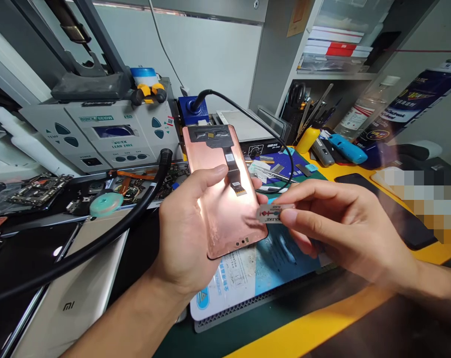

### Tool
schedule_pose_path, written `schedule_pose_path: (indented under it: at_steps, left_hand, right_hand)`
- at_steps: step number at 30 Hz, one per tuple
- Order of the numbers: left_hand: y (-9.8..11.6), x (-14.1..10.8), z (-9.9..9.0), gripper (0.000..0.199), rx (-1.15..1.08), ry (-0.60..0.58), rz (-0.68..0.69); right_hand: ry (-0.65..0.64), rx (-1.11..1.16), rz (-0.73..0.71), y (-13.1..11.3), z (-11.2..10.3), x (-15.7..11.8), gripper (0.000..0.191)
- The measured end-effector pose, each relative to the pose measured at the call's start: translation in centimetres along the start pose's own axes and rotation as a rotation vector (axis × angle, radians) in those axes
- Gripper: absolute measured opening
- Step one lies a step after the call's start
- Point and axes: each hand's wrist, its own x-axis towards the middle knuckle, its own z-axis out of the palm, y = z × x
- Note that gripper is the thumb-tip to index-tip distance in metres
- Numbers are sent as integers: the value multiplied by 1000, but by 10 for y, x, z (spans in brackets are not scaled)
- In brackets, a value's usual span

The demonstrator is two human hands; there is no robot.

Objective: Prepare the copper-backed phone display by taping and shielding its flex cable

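My left hand (188, 223) is closed round a phone screen panel (220, 199), its thumb on the coppery back and its fingertips at the far right edge. A dark flex cable (232, 171) runs down from a black strip at the panel's top. Between the thumb and fingers of my right hand (333, 223) is a thin razor blade (270, 214) with printed letters. The blade's left end is at the panel's lower right edge; whether it touches cannot be made out. Beneath the panel lies a blue and white work mat (240, 283).
A grey hot-air station (109, 134) stands at the left, its black hose (135, 211) crossing the foreground. Phones, including a gold one (72, 293), and circuit boards (42, 191) lie leftward. Tools, a yellow bottle (309, 139) and a dark spray can (415, 104) stand at the right.
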Motion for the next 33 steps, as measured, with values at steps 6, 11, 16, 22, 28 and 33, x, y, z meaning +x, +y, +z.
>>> schedule_pose_path:
  at_steps: [6, 11, 16, 22, 28, 33]
  left_hand:
    - [-4, 3, 1, 31, 101, 42, 24]
    - [-3, 5, 8, 29, 316, 96, 118]
    - [-2, 10, 18, 26, 476, 117, 282]
    - [2, 5, 20, 27, 589, 122, 316]
    - [-4, -15, 25, 31, 641, 118, 286]
    - [-5, -27, 34, 30, 664, 128, 292]
  right_hand:
    - [192, 203, -85, -6, -9, 10, 7]
    - [11, 486, 0, -13, -21, 25, 5]
    - [-124, 639, 84, -14, -33, 32, 5]
    - [-161, 671, 64, -15, -41, 36, 10]
    - [-281, 666, 83, -17, -46, 37, 12]
    - [-365, 642, 88, -18, -45, 35, 12]
